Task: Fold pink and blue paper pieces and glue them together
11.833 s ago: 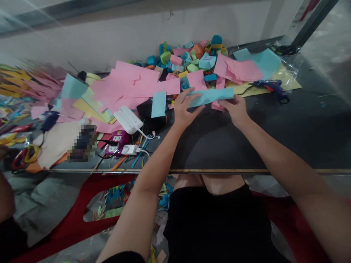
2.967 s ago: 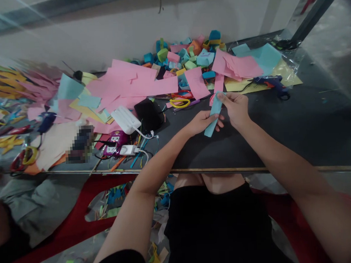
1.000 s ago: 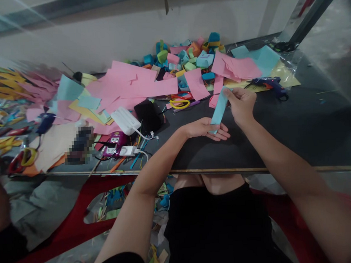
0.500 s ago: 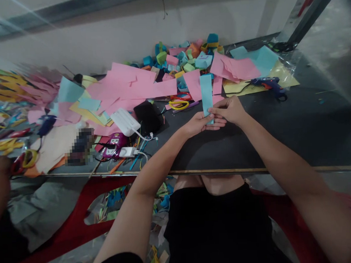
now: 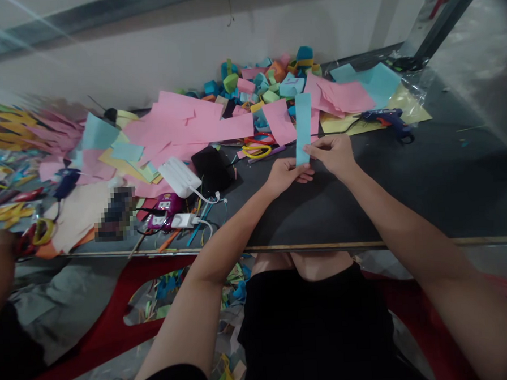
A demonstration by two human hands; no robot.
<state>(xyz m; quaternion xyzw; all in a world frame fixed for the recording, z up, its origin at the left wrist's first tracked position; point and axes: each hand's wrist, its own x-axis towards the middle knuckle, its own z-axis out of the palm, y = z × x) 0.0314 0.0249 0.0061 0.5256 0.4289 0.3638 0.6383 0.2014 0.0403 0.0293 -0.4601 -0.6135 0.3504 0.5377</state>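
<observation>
We have 1 light-blue paper strip (image 5: 303,125) standing nearly upright above the dark table (image 5: 445,197). Our left hand (image 5: 287,176) is clamped on its lower end, thumb against the paper; our right hand (image 5: 333,153) pinches its right edge just above. Beyond the strip we see a heap of folded coloured paper pieces (image 5: 269,86). To the left lie 2 red and yellow handle loops (image 5: 257,157); to the right, a blue glue gun (image 5: 383,116) rests partly on a yellow sheet (image 5: 334,123).

A pale wall (image 5: 144,59) stands far, crossed by 1 grey beam (image 5: 100,19) — a dark table (image 5: 449,191) before it, red chair (image 5: 111,311) near left, littered floor (image 5: 118,364) below.
</observation>
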